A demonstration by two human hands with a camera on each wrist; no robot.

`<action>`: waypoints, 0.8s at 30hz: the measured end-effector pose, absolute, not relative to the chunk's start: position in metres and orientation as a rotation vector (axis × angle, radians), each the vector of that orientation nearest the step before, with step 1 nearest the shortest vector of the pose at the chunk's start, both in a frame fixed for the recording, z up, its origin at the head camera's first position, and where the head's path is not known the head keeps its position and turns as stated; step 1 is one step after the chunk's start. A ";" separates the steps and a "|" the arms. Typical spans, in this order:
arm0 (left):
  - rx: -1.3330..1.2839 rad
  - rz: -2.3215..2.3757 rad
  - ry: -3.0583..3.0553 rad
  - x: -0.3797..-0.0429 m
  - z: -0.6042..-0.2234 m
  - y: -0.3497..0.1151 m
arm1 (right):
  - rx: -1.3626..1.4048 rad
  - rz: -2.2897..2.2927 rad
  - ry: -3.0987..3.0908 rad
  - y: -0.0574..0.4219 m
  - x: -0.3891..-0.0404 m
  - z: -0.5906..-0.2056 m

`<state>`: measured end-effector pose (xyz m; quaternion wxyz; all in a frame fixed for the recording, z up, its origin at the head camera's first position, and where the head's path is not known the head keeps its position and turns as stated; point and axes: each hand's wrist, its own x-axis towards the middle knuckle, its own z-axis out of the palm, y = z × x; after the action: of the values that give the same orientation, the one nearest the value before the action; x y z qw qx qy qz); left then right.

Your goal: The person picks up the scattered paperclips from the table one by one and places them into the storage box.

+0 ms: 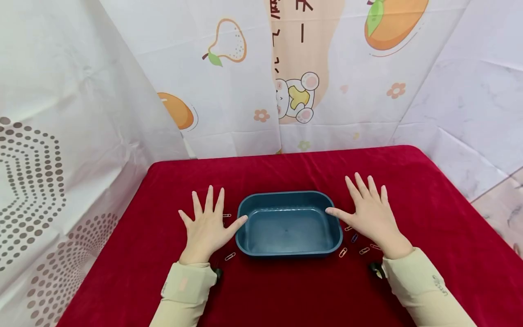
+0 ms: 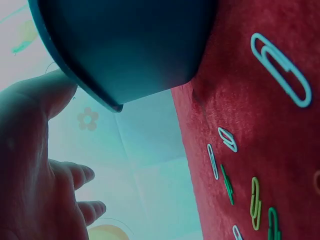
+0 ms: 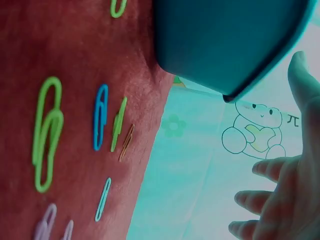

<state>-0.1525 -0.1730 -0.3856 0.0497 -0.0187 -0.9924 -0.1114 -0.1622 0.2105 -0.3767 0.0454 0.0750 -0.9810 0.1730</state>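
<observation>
A dark blue rectangular plastic basin stands on the red cloth with nothing inside it. My left hand is spread at its left side, the thumb tip over the rim. On the other side my right hand is spread too, its thumb tip at the right rim. Neither hand grips anything. Paper clips lie on the cloth around the basin: a pale one and a yellow-green one on the left, a blue one and a light green one on the right.
The table's red cloth reaches back to a white printed curtain. White sheeting hangs at the left and right. More paper clips are partly hidden under the hands.
</observation>
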 end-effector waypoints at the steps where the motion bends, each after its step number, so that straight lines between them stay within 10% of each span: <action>1: -0.057 -0.340 -3.024 -0.152 -0.385 -0.173 | 0.228 0.550 -3.004 0.211 -0.162 -0.375; 24: -0.007 -0.480 -3.062 -0.156 -0.382 -0.172 | 0.198 1.043 -3.024 0.224 -0.178 -0.361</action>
<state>-0.1563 -0.1724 -0.3820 0.0211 -0.0023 -0.9877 -0.1547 -0.1779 0.2239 -0.3612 -0.0316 0.0618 -0.9431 0.3251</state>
